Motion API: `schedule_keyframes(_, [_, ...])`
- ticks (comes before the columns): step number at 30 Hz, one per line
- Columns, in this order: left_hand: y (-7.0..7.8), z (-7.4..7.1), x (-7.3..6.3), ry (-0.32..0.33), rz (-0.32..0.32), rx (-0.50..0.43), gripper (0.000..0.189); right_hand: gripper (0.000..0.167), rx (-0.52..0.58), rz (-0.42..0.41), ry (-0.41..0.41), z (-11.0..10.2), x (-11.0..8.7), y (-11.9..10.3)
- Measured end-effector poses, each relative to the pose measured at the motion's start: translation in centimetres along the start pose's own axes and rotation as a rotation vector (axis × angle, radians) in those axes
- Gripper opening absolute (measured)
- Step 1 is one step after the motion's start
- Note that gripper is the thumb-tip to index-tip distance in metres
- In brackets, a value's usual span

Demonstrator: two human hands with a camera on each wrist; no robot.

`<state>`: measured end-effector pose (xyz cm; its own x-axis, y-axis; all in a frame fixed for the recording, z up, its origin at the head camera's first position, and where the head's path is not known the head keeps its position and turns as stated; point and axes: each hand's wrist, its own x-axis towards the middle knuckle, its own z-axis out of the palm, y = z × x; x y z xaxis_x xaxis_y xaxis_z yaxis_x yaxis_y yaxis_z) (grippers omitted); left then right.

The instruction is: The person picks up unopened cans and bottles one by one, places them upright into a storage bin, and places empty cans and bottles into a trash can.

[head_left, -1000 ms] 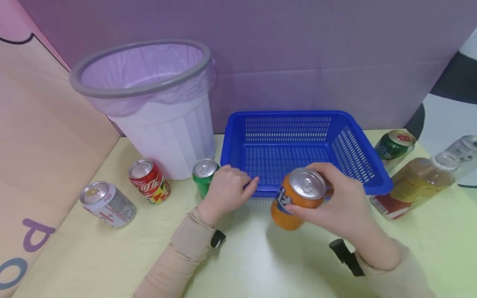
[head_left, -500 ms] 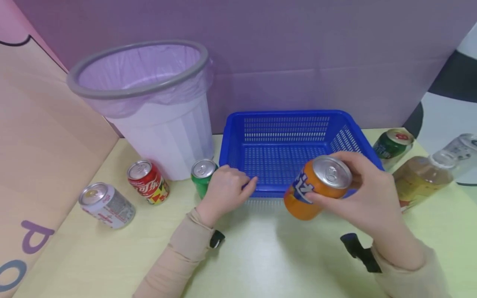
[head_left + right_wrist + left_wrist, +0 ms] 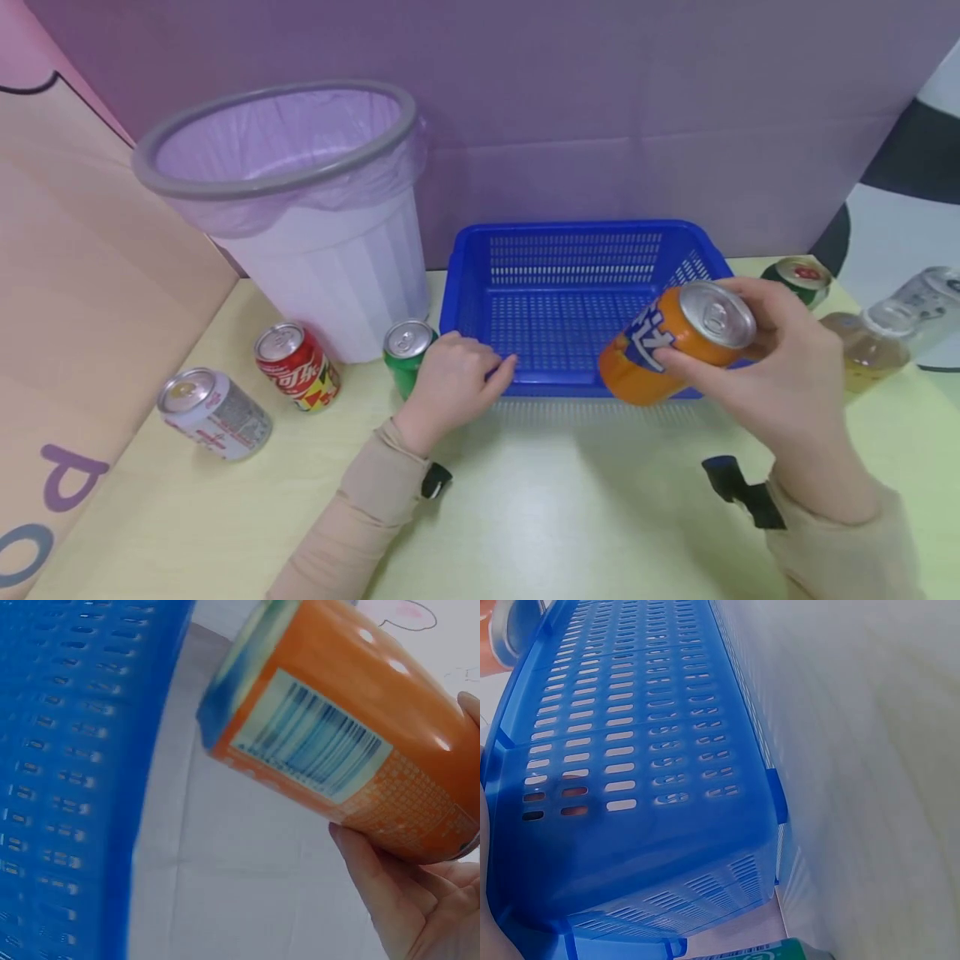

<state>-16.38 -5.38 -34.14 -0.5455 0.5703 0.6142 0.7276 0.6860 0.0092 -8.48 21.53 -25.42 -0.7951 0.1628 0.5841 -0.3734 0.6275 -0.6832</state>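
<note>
On my feed the right hand (image 3: 791, 387) has carried the orange can (image 3: 667, 333) rightward and farther out. I see thumb and fingers gripping it, long axis leaning, top rightward, above the table (image 3: 525, 517) near the blue basket's (image 3: 555, 389) front right corner; the left hand (image 3: 457, 379), curl unclear, rests at its front left.

- Your head view is bright; the table (image 3: 528, 533) shows glare, soft shadows.
- 3 glints mark your can (image 3: 356, 742).
- Your wrist views look dimmer.
</note>
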Motion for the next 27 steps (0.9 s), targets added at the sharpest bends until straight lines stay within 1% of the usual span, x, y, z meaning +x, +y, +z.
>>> schedule_keyframes(3, [-0.1,-0.1,-0.1,0.003,-0.001,0.004,0.045,0.065,0.025,0.021,0.03,0.2,0.3,0.1])
schedule_keyframes(8, [-0.2,-0.2,-0.1,0.007,-0.004,0.006,0.045,0.064,0.053,0.018,0.052,0.8,0.6,0.3])
schedule_keyframes(15, [-0.2,-0.1,0.0,0.008,0.005,0.007,0.045,0.063,0.027,0.029,0.084,1.2,0.9,0.9])
schedule_keyframes(21, [-0.1,0.0,0.0,0.002,0.0,0.007,0.045,0.066,-0.005,0.075,0.099,1.5,1.1,1.8])
schedule_keyframes(24, [0.0,0.1,0.0,-0.001,0.0,0.007,0.044,0.065,-0.015,0.091,0.096,1.6,1.1,2.1])
schedule_keyframes(27, [0.0,0.1,-0.1,-0.003,-0.001,0.011,0.044,0.064,-0.043,0.1,0.067,1.7,1.2,2.2])
